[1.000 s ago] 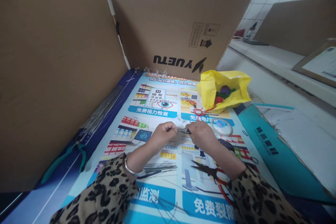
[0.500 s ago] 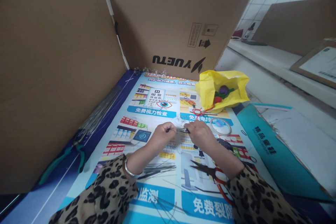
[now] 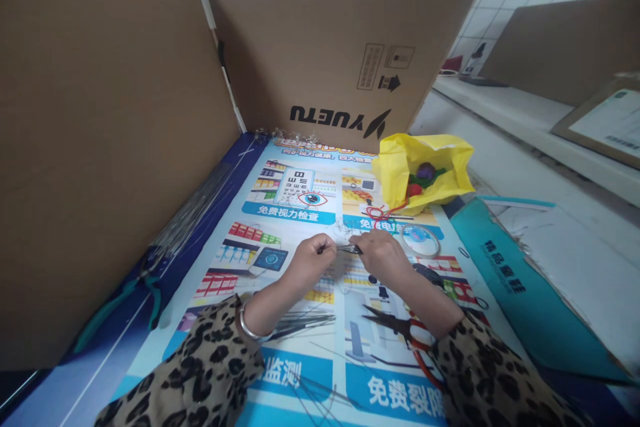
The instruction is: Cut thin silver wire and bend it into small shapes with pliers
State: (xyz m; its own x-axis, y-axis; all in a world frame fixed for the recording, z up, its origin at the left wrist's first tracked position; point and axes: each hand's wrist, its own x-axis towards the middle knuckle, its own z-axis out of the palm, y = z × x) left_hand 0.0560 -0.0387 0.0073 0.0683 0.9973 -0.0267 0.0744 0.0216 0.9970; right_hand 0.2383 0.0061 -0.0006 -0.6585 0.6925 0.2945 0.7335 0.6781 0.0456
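Hands — two, metal tool — one

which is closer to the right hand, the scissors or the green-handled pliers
The red-handled scissors: they lie below the right hand in the picture, while the green-handled pliers lie far left by the metal wires.

I see leopard-print sleeves at the bottom, a yellow bag right of centre, teal-handled pliers lower left.
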